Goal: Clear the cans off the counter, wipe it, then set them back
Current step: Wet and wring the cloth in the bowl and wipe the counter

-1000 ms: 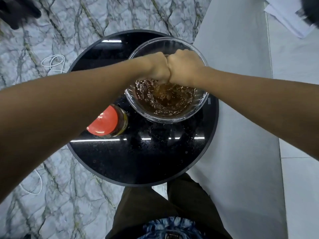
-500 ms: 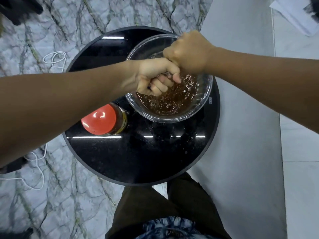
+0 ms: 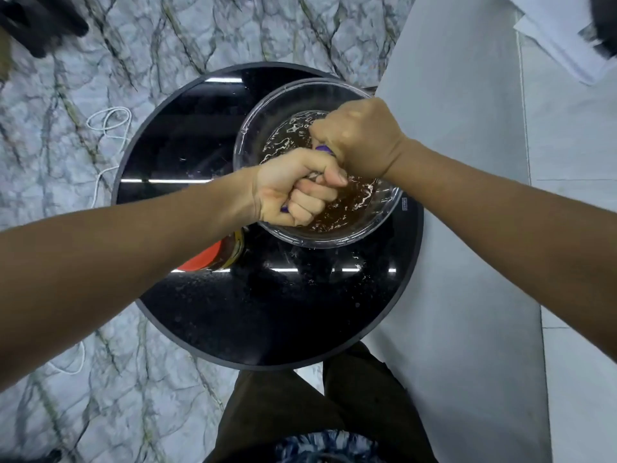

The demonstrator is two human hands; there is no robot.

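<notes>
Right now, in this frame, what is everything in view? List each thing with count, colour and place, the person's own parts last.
round table: one, glossy black, centre, on the floor.
glass bowl: one, clear, holding brown liquid, on the table's far right part.
jar: one, red lid, on the table left of the bowl, partly hidden by the left forearm.
purple cloth: one, only small bits show between the two fists, over the bowl.
white cable: one, looped on the marble floor, left of the table.
marble floor: grey-white, veined, left side.
grey floor strip: plain, right side.
white paper: top right corner, count unclear.
dark object: top left, blurred.
left hand: fist, grip on the cloth.
right hand: fist, grip on the cloth.
legs: dark trousers, bottom centre.
</notes>
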